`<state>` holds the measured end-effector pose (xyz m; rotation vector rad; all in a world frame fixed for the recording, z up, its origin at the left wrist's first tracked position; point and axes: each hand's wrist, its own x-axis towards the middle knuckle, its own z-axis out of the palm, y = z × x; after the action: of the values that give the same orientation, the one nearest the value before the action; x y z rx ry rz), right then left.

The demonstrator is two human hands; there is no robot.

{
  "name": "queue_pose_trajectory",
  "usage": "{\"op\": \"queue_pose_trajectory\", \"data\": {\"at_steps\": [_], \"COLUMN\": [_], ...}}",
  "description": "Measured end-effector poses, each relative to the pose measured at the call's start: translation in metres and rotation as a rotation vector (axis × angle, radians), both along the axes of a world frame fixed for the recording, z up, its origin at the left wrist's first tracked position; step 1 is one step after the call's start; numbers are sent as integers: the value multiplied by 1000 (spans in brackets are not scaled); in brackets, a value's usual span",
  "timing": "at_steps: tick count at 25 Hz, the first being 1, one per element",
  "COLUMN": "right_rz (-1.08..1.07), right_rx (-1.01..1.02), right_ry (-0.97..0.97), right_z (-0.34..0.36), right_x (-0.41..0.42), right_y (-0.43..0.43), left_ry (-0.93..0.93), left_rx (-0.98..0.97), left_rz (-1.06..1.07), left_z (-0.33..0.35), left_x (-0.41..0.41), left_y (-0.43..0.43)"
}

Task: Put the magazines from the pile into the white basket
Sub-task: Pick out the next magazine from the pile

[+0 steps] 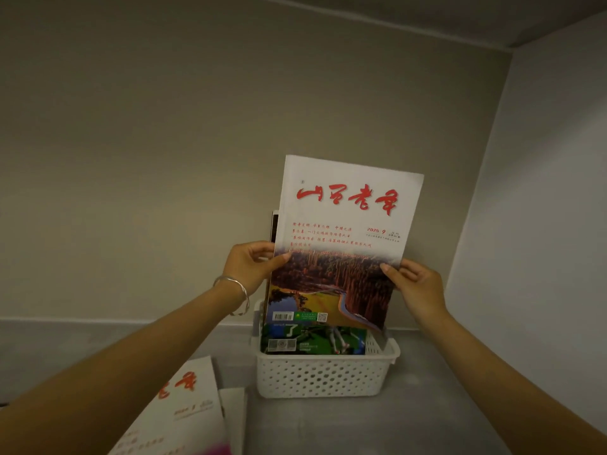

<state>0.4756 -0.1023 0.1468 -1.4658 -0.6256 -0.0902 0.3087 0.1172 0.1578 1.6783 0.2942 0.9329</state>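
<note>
A white-covered magazine [341, 244] with red title letters and a forest picture stands upright over the white basket [322, 376]. Its lower edge dips behind a green magazine [312, 341] standing in the basket. My left hand [249, 267] grips the magazine's left edge, and my right hand [414, 287] grips its right edge. Another magazine's edge [274, 224] shows behind it, against the wall. The pile of magazines [184, 415] lies at the lower left, partly hidden under my left forearm.
The perforated basket sits on a grey counter [377, 428] close to the back wall [197, 159]. A side wall [542, 208] stands to the right, forming a corner behind the basket.
</note>
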Motion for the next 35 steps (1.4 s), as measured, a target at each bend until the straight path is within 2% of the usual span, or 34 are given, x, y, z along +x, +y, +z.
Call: {"op": "queue_pose_trajectory", "data": {"at_steps": [7, 11, 14, 21, 26, 29, 33, 35], "right_rz": [-7, -67, -85, -137, -215, -129, -41, 53], "right_rx": [-122, -203, -275, -368, -356, -321, -169, -133], "right_ry": [-38, -58, -106, -151, -126, -156, -253, -204], "right_z": [-43, -61, -70, -74, -77, -76, -86, -104], "right_x": [30, 37, 39, 39, 18, -22, -99, -136], "right_y": [23, 30, 32, 33, 19, 13, 8, 8], "left_ry": [59, 153, 194, 200, 177, 274, 437, 712], "left_rx": [-35, 72, 84, 28, 140, 172, 257, 352], "left_rz": [101, 173, 189, 143, 292, 371, 451, 450], "left_z": [-48, -70, -82, -86, -90, -114, -154, -168], "left_x": [28, 32, 31, 28, -6, -45, -108, -137], "left_y": [20, 24, 27, 27, 23, 17, 8, 8]}}
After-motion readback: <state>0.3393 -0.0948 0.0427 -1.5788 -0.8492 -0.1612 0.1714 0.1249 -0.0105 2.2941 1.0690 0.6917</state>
